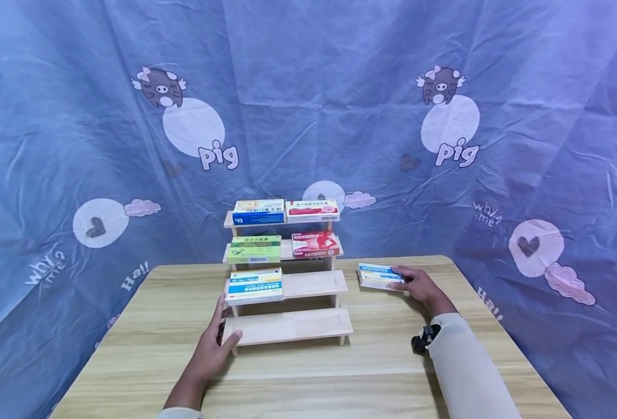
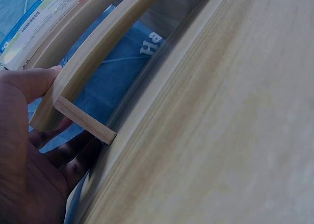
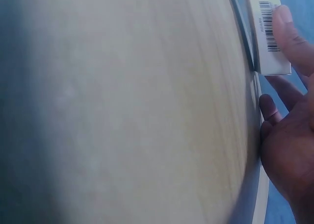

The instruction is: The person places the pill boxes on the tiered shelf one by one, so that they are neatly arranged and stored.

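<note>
A white-and-blue medicine box point(image 1: 375, 276) is pinched at its right end by my right hand point(image 1: 424, 289), close over the table right of the stepped wooden rack point(image 1: 293, 327). The right wrist view shows the thumb on the end of that box point(image 3: 267, 33), beside a barcode, with fingers under it. My left hand point(image 1: 211, 349) grips the left end of the rack's lowest step. Up close, the left thumb lies on the step's edge point(image 2: 73, 82) and the fingers curl below, partly hidden behind the rack's leg point(image 2: 86, 121).
Medicine boxes stand on the rack: a blue-and-white one point(image 1: 258, 212) and a red-and-white one point(image 1: 312, 210) on top, a green one point(image 1: 254, 249) and a red one point(image 1: 315, 244) below, another white-and-blue one point(image 1: 255, 286) on the third step. A blue curtain point(image 1: 319, 145) hangs behind the table point(image 1: 308, 384).
</note>
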`<state>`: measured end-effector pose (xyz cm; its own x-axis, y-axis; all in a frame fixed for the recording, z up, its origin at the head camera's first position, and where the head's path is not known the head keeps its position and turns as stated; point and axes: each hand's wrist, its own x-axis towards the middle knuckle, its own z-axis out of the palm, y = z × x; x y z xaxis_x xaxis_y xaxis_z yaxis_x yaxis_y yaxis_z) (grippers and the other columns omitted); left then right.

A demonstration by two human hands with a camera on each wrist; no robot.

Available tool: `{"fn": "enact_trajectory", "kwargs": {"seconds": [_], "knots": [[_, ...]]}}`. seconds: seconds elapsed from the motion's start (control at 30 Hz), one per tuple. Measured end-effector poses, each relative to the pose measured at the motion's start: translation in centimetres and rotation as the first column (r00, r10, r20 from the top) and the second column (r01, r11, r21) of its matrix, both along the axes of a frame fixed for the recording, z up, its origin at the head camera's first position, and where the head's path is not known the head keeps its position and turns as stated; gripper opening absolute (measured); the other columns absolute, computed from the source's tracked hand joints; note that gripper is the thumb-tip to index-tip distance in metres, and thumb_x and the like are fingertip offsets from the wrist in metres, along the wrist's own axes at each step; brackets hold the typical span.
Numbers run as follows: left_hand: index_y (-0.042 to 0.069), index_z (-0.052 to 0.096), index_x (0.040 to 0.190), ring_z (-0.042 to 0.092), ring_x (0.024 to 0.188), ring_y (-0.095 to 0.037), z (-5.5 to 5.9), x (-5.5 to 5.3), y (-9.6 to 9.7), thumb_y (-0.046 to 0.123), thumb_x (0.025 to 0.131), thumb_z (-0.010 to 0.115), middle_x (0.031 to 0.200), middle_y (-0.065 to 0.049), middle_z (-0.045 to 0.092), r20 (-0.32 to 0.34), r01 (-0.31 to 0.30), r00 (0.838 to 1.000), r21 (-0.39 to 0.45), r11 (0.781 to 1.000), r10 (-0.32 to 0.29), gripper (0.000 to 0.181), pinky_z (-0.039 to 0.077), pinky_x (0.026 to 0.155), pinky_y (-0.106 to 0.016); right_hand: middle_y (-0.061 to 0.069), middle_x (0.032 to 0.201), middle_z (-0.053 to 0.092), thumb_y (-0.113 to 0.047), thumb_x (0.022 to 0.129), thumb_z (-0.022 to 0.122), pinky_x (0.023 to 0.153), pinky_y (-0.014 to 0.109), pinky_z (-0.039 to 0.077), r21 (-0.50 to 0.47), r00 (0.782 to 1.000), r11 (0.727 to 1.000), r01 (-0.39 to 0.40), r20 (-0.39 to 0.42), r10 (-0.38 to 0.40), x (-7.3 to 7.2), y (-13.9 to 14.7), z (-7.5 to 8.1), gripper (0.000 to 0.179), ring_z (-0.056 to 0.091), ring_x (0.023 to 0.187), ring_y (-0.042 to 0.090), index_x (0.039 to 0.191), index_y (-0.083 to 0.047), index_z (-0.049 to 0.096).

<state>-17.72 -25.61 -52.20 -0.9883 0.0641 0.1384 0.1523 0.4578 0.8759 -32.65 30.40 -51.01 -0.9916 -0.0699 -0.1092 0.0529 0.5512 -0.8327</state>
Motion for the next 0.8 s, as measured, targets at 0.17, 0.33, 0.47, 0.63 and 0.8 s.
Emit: {"fn": "enact_trajectory", "kwargs": {"seconds": [0.17,0.33,0.47,0.63,0.8], "knots": [[0.03,0.0,0.178,0.036,0.16,-0.054,0.0,0.0,-0.1,0.024,0.109,0.069,0.174,-0.03,0.033,0.005,0.0,1.0,-0.005,1.0,0.0,0.098,0.031,0.129,-0.067,0.028,0.176,0.029,-0.022,0.099,0.083,0.134,0.067,0.018,-0.034,1.0,0.999,0.013,0.003,-0.013,0.1,0.0,-0.1,0.074,0.02,0.165,0.055,0.161,-0.003,0.049],[0.03,0.0,0.178,0.036,0.16,-0.055,0.0,0.0,0.0,0.023,0.109,0.069,0.174,-0.03,0.034,0.001,-0.002,1.0,-0.006,1.0,0.002,0.098,0.032,0.128,-0.068,0.028,0.175,0.031,-0.022,0.1,0.082,0.135,0.065,0.02,-0.09,0.999,0.995,0.033,-0.03,-0.035,0.4,0.2,0.1,0.073,0.026,0.164,0.053,0.161,-0.005,0.048],[0.031,0.001,0.178,0.036,0.16,-0.054,0.1,0.1,0.1,0.023,0.109,0.069,0.173,-0.03,0.035,0.012,0.002,1.0,0.003,1.0,-0.002,0.098,0.031,0.129,-0.068,0.025,0.172,0.042,-0.025,0.101,0.081,0.126,0.046,0.039,-0.142,0.995,0.988,0.063,-0.064,-0.073,0.7,0.5,0.3,0.071,0.049,0.151,0.041,0.161,-0.008,0.049],[0.034,0.0,0.178,0.033,0.162,-0.054,0.2,0.0,0.1,0.024,0.109,0.069,0.174,-0.029,0.033,0.03,0.01,0.999,0.021,1.0,-0.01,0.098,0.028,0.13,-0.069,0.023,0.165,0.052,-0.031,0.102,0.08,0.096,0.015,0.041,-0.166,0.988,0.982,0.092,-0.107,-0.111,0.8,0.5,0.7,0.068,0.054,0.122,0.014,0.161,-0.011,0.052],[0.033,0.0,0.178,0.032,0.162,-0.054,0.4,0.1,0.0,0.024,0.109,0.069,0.174,-0.029,0.034,0.036,0.005,0.999,0.022,1.0,-0.006,0.098,0.026,0.13,-0.068,0.02,0.171,0.046,-0.028,0.101,0.081,0.096,0.012,0.037,-0.171,0.985,0.982,0.081,-0.139,-0.105,0.9,0.3,1.1,0.068,0.051,0.131,0.024,0.16,-0.008,0.053]]}}
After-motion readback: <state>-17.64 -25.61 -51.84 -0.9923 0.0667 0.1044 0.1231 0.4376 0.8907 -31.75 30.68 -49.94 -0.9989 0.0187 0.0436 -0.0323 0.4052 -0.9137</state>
